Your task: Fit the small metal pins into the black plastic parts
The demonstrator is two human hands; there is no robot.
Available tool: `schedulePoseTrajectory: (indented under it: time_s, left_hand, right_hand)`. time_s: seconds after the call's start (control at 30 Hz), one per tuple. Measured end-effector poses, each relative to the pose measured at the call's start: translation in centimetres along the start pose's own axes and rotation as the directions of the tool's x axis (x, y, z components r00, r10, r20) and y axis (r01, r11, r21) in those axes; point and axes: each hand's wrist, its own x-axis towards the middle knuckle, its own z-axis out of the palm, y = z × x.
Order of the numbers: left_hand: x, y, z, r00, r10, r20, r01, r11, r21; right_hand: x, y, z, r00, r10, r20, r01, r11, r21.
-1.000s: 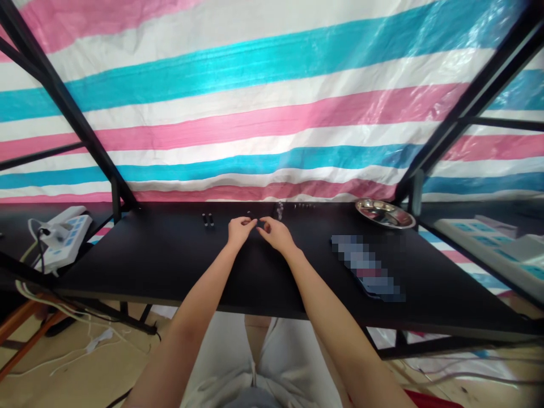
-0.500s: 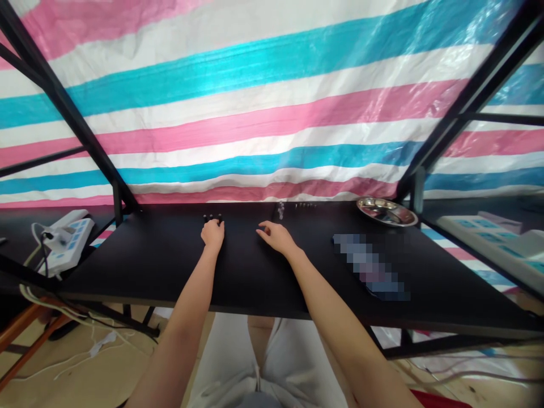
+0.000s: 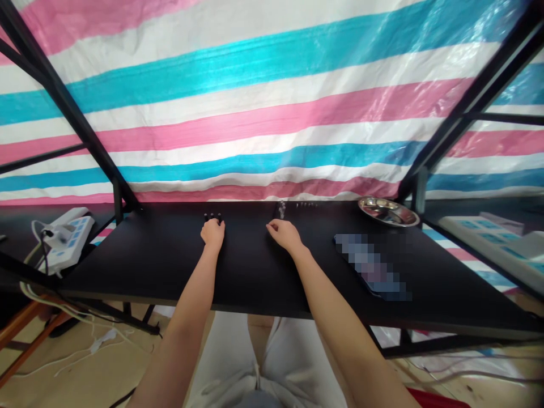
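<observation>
My left hand (image 3: 212,233) rests at the middle-left of the black table, its fingers curled closed against small dark upright pieces with silvery tops (image 3: 212,215). What its fingertips grip is hidden behind the hand. To the right, my right hand (image 3: 286,234) is held over the table with thumb and forefinger drawn together; anything between them is too small to make out. Just beyond it lies a little cluster of clear, shiny pieces (image 3: 281,209). A row of tiny metallic pieces (image 3: 306,204) runs along the table's back edge.
A round steel dish (image 3: 388,212) stands at the back right. In front of it lies a blurred-out bluish flat object (image 3: 372,267). White power strips (image 3: 68,241) sit beyond the left frame post. Striped plastic sheeting (image 3: 272,113) hangs behind the black table (image 3: 140,255).
My right hand has moved a little to the right, toward the clear pieces, and its thumb and forefinger have closed together. My left hand has stayed in place.
</observation>
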Motion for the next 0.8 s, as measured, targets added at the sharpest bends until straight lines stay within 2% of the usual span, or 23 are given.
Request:
schedulePoseTrajectory:
  time_s: [0.23,0.33,0.4,0.5,0.57,0.63,0.8]
  left_hand:
    - [-0.7,0.2,-1.0,0.999,0.025,0.033,-0.028,0.997,0.07]
    - [-1.7,1.4,-1.4,0.978,0.209,0.015,-0.21,0.972,0.104]
    - [-2.6,2.9,-1.3,0.912,0.409,0.016,-0.409,0.908,0.089]
    - [-3.7,5.4,-0.5,0.733,0.68,0.027,-0.68,0.731,0.053]
    - [-4.1,6.9,0.5,0.628,0.772,0.099,-0.778,0.624,0.069]
    - [-4.2,8.0,1.8,0.596,0.788,0.157,-0.803,0.588,0.098]
    - [-3.6,9.8,4.2,0.617,0.769,0.165,-0.787,0.6,0.147]
  right_hand:
    - [0.5,1.3,-0.3,0.976,0.218,-0.013,-0.219,0.975,-0.05]
    - [0.6,1.7,-0.4,0.96,0.273,-0.071,-0.277,0.959,-0.061]
    - [0.6,1.8,-0.2,0.961,0.249,-0.123,-0.26,0.962,-0.082]
    - [0.5,1.9,0.1,0.958,0.218,-0.186,-0.241,0.964,-0.11]
    - [0.5,2.0,0.3,0.956,0.217,-0.199,-0.242,0.964,-0.113]
    - [0.5,2.0,0.4,0.956,0.218,-0.196,-0.243,0.964,-0.11]
    - [0.6,1.9,0.4,0.959,0.219,-0.182,-0.241,0.965,-0.106]
